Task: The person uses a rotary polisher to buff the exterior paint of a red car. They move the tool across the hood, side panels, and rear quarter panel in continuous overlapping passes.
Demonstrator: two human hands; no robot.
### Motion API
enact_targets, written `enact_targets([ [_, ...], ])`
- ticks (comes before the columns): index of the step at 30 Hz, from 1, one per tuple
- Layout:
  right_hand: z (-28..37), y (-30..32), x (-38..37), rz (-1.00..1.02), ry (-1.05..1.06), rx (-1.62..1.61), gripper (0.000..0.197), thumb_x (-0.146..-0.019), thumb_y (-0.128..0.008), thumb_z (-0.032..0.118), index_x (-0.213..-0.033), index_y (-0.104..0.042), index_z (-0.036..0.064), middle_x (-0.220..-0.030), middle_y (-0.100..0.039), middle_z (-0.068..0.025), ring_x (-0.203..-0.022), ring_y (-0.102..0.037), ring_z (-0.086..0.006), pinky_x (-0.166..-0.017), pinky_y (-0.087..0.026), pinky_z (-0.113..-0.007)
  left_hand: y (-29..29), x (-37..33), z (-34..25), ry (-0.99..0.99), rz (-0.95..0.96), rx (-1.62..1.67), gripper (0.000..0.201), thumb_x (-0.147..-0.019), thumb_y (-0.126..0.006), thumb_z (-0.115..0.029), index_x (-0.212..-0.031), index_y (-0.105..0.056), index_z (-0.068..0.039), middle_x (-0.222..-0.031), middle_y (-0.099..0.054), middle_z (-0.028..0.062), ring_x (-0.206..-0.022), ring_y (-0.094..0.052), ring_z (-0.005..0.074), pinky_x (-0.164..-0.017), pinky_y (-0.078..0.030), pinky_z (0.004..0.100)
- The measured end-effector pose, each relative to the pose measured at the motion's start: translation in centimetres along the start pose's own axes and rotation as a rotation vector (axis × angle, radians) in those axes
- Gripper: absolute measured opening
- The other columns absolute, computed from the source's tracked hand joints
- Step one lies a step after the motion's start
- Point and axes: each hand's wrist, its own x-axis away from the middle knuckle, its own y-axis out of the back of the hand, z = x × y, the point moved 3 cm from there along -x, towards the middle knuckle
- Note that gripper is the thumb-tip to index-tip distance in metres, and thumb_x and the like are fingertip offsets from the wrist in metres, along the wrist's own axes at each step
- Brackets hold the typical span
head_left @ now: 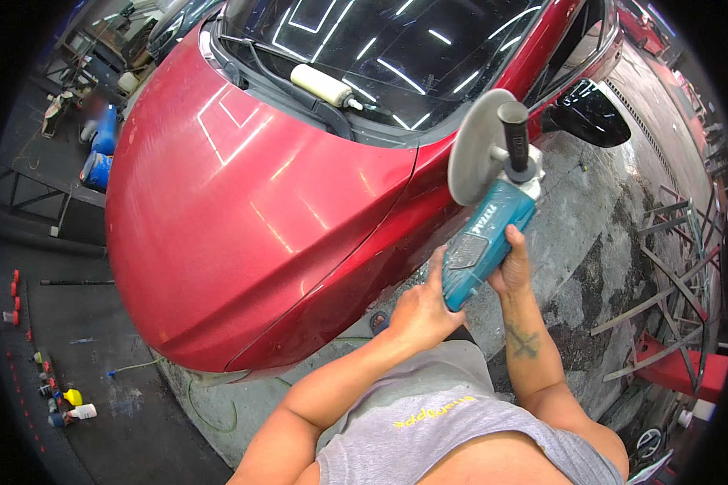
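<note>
Both my hands hold a teal power polisher (pixel 503 212), raised and tilted beside the car's front fender. My left hand (pixel 429 314) wraps the rear end of its body. My right hand (pixel 511 265) grips the body from the right side. At the far end of the tool, a round pale pad (pixel 473 153) faces left toward the windshield, apart from the paint. A black side handle (pixel 515 133) sticks up there with no hand on it. The red hood (pixel 243 210) reflects ceiling lights and looks hazy in places.
A cream squeeze bottle (pixel 323 84) lies at the base of the windshield (pixel 380 48). The black side mirror (pixel 592 113) juts out right of the polisher. Metal stands (pixel 671 299) lie at right. A thin green hose (pixel 218 424) runs along the floor. Blue containers (pixel 99 168) stand at far left.
</note>
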Motion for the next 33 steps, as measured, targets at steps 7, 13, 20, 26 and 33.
enact_targets([
  [7, -7.6, -4.2, 2.9, 0.103, -0.133, 0.073, 0.063, -0.087, -0.086, 0.025, -0.14, -0.056, 0.0061, -0.123, -0.068, -0.0075, -0.112, -0.069, -0.0227, -0.102, -0.058, -0.044, 3.8, 7.2, 4.8, 0.102, -0.099, -0.031, 0.109, -0.081, -0.082, -0.02, -0.165, -0.012, -0.016, -0.112, -0.073, 0.0334, -0.103, -0.074, 0.0515, -0.091, -0.06, 0.0579],
  [13, -11.7, -9.3, 6.7, 0.201, -0.219, 0.13, 0.084, -0.086, -0.09, 0.02, -0.153, -0.041, 0.0074, -0.132, -0.063, -0.0083, -0.121, -0.064, -0.0217, -0.109, -0.053, -0.043, 5.0, 14.1, 8.2, 0.078, -0.222, -0.023, 0.108, -0.077, -0.083, -0.014, -0.161, -0.015, -0.012, -0.127, -0.072, 0.0273, -0.113, -0.074, 0.0463, -0.101, -0.058, 0.0498],
  [20, -10.4, -3.0, 6.2, 0.152, 0.089, 0.41, 0.099, -0.082, -0.094, 0.022, -0.157, -0.031, 0.0081, -0.14, -0.057, -0.0101, -0.128, -0.06, -0.0229, -0.112, -0.051, -0.043, -0.8, 5.9, 6.7, 0.099, -0.196, 0.323, 0.108, -0.073, -0.09, -0.012, -0.158, -0.023, -0.008, -0.135, -0.063, 0.02, -0.12, -0.067, 0.0283, -0.103, -0.055, 0.0442],
  [26, -0.8, 2.6, 1.7, 0.07, -0.062, 0.28, 0.087, -0.078, -0.093, 0.016, -0.149, -0.043, 0.0074, -0.131, -0.063, -0.0102, -0.115, -0.066, -0.023, -0.104, -0.056, -0.041, -10.4, -4.6, 2.5, -0.059, -0.248, 0.352, 0.112, -0.076, -0.092, -0.019, -0.157, -0.017, -0.004, -0.137, -0.061, 0.0261, -0.123, -0.067, 0.0363, -0.103, -0.055, 0.048],
  [33, 9.5, 12.3, -2.7, 0.207, -0.108, 0.531, 0.101, -0.071, -0.097, 0.019, -0.153, -0.041, 0.006, -0.132, -0.063, -0.0096, -0.121, -0.063, -0.0227, -0.107, -0.052, -0.041, -11.9, -8.0, -6.7, 0.035, -0.008, -0.011, 0.116, -0.084, -0.087, -0.038, -0.167, -0.017, 0.003, -0.127, -0.067, 0.0379, -0.118, -0.07, 0.0461, -0.103, -0.055, 0.0492],
])
